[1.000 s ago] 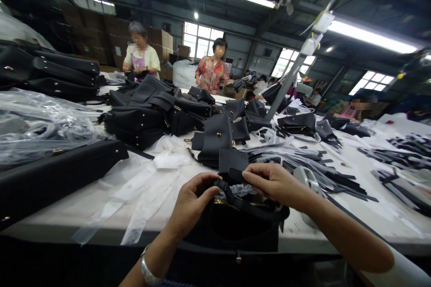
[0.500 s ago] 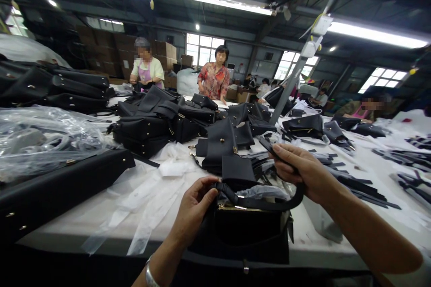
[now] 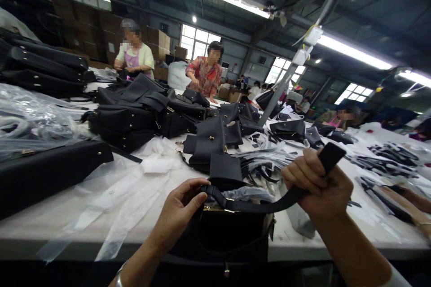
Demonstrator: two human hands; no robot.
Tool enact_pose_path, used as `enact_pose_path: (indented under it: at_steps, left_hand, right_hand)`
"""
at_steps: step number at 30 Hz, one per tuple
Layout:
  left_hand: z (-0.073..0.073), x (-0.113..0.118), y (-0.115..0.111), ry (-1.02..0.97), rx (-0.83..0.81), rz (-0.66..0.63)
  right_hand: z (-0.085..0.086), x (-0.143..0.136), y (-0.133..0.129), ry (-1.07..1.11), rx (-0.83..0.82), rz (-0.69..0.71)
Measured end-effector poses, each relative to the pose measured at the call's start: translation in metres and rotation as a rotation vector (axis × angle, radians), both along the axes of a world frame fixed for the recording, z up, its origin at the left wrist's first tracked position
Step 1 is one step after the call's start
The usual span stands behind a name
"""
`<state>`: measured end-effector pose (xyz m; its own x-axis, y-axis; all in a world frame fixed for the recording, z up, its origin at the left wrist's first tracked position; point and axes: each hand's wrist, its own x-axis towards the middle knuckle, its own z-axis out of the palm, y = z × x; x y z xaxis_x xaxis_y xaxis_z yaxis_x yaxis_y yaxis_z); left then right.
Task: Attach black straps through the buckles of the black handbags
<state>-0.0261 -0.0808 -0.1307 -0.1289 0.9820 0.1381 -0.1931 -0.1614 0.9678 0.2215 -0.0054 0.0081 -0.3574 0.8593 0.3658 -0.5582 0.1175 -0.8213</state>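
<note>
A black handbag (image 3: 235,244) with a gold-toned zip stands at the table's near edge, its top facing me. Crumpled clear plastic (image 3: 251,194) shows at its opening. Across the top runs a black strap (image 3: 266,207) with a gold-toned metal fitting. My left hand (image 3: 182,206) pinches the strap's left part between thumb and fingers, beside the bag's left top corner. To the right and higher, my right hand (image 3: 321,186) is closed around the strap's other end, whose flat tip sticks out above the fist. Between the hands the strap sags in a curve.
More black bags (image 3: 131,119) are piled on the white table (image 3: 188,246), beside loose translucent strips (image 3: 129,202) and a plastic-wrapped heap (image 3: 30,114). A grey post (image 3: 276,94) rises mid-table. Two co-workers stand across it; another person's hands (image 3: 409,206) work at the far right.
My right hand has turned upright into a fist around the strap end and moved slightly right, drawing the strap straighter. My left hand keeps its pinch. The view has shifted to the right.
</note>
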Motion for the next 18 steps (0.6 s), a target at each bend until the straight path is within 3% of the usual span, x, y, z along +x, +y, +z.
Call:
enact_pose_path:
  at_steps: [11, 18]
  left_hand:
    - [-0.005, -0.002, 0.001, 0.005, -0.006, 0.01]
    - [-0.005, -0.002, 0.001, 0.074, -0.012, 0.015]
  right_hand:
    - [-0.006, 0.004, 0.002, 0.312, -0.154, -0.036]
    - [-0.011, 0.006, 0.007, 0.195, -0.091, -0.123]
